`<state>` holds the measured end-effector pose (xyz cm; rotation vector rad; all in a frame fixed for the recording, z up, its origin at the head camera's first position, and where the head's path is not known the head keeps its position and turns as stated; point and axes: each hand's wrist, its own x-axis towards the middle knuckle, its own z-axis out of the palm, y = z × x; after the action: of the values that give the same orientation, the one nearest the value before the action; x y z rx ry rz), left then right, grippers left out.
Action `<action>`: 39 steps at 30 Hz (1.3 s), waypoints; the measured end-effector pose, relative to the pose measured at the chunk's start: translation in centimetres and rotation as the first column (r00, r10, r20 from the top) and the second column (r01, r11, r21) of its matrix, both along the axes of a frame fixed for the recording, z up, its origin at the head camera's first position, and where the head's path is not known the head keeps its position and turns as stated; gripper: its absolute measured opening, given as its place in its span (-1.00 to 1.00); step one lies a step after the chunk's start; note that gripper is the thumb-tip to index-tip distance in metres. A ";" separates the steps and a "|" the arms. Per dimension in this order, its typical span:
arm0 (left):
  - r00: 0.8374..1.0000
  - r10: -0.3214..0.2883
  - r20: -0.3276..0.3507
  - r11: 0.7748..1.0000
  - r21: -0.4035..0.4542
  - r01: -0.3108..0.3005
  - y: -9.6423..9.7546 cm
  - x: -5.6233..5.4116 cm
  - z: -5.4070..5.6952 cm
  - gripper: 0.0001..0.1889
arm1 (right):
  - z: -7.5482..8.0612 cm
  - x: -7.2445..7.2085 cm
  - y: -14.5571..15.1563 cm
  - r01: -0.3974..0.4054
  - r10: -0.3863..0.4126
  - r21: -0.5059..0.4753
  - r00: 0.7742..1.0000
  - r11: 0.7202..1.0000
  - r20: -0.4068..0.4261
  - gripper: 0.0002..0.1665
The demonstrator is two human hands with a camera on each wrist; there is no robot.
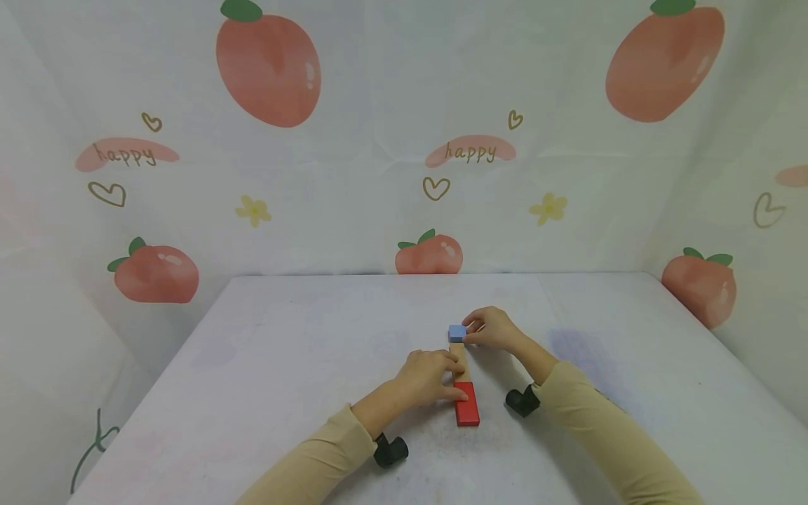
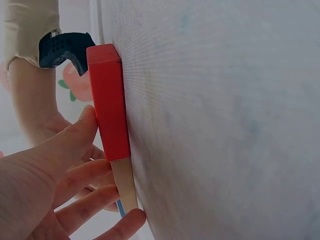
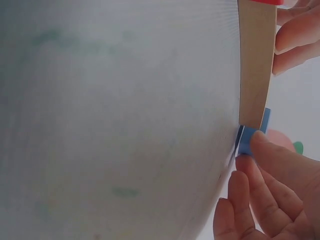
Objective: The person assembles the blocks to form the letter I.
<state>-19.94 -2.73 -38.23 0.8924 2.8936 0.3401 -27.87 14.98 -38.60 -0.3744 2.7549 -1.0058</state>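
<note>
A red block (image 1: 468, 414), a plain wooden block (image 1: 458, 353) and a blue block (image 1: 457, 333) lie end to end in a row on the table. The red one is nearest the person, the blue one farthest. My left hand (image 1: 424, 379) reaches over the row, its thumb on the red block and its fingers along the wooden block (image 2: 124, 182). At the far end my right hand (image 1: 495, 330) pinches the blue block (image 3: 245, 141) between thumb and finger, right at the end of the wooden piece. In the left wrist view the blue block is mostly hidden behind fingers.
The pale table (image 1: 303, 322) runs back to a white cloth backdrop (image 1: 372, 84) printed with fruit, hearts and flowers. Black wrist devices (image 1: 391, 452) are strapped beneath both beige sleeves (image 1: 315, 456). A bluish patch (image 1: 581, 354) marks the table cover at the right.
</note>
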 end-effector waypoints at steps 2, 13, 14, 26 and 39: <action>1.000 -0.001 -0.002 1.000 0.000 0.001 0.0 0.0 0.0 -0.52 | 0.0 0.0 0.0 -0.008 0.009 0.003 1.000 1.000 -0.005 -0.65; 1.000 0.001 0.002 1.000 -0.009 -0.001 0.0 0.0 0.1 -0.52 | 0.0 0.0 -0.1 -0.013 0.013 0.002 1.000 1.000 -0.006 -0.65; 1.000 0.001 0.002 1.000 -0.008 -0.001 0.0 0.0 0.1 -0.52 | 0.0 0.0 -0.1 -0.014 0.014 0.001 1.000 1.000 -0.007 -0.65; 1.000 0.006 0.021 1.000 0.012 -0.006 0.0 0.0 0.0 -0.53 | -0.2 -0.1 -0.1 -0.021 0.021 0.007 1.000 1.000 -0.022 -0.66; 1.000 0.002 0.012 1.000 0.023 -0.003 -0.1 0.1 0.1 -0.54 | -0.1 0.0 -0.2 -0.021 0.022 0.012 1.000 1.000 -0.021 -0.66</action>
<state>-19.84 -2.83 -38.16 0.8870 2.8858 0.3790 -27.83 14.80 -38.72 -0.4147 2.7684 -0.9857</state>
